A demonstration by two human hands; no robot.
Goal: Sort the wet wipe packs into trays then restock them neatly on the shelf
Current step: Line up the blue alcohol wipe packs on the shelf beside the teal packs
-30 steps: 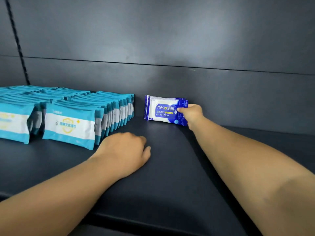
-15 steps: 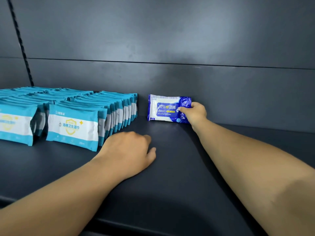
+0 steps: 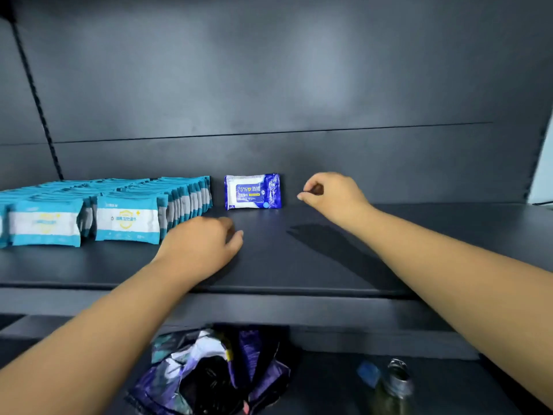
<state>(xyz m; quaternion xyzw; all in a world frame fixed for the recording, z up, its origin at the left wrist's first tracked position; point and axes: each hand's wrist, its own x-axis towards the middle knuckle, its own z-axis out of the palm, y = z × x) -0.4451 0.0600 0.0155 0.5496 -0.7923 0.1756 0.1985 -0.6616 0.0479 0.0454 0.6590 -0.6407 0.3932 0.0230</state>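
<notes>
A single blue wet wipe pack (image 3: 253, 191) stands upright on its long edge at the back of the dark shelf (image 3: 299, 265), near the centre of the frame, its printed face turned outward and its back against or very close to the dark rear panel (image 3: 269, 85); nothing is touching it. Just right of it, clear of its right edge, the right hand (image 3: 332, 193) hangs above the shelf with its fingers loosely curled and the thumb and forefinger close together, holding nothing, and its shadow lies on the shelf below it. The left hand (image 3: 200, 250) rests palm down on the shelf in the lower middle of the frame, fingers bent loosely with nothing in them, its knuckles just in front of the right end of the teal wet wipe packs (image 3: 125, 223). Those packs fill the left side of the frame in rows running back to the rear panel, all standing on edge; 2 front faces are plain to read, and a third row is cut off at the left edge. A small gap separates the last teal row from the blue pack. At the bottom of the frame, on a lower level under the shelf edge, sits a blurred heap of crumpled purple and white wrappers (image 3: 209, 369), and to its right a bottle (image 3: 395, 384) with a silvery top.
</notes>
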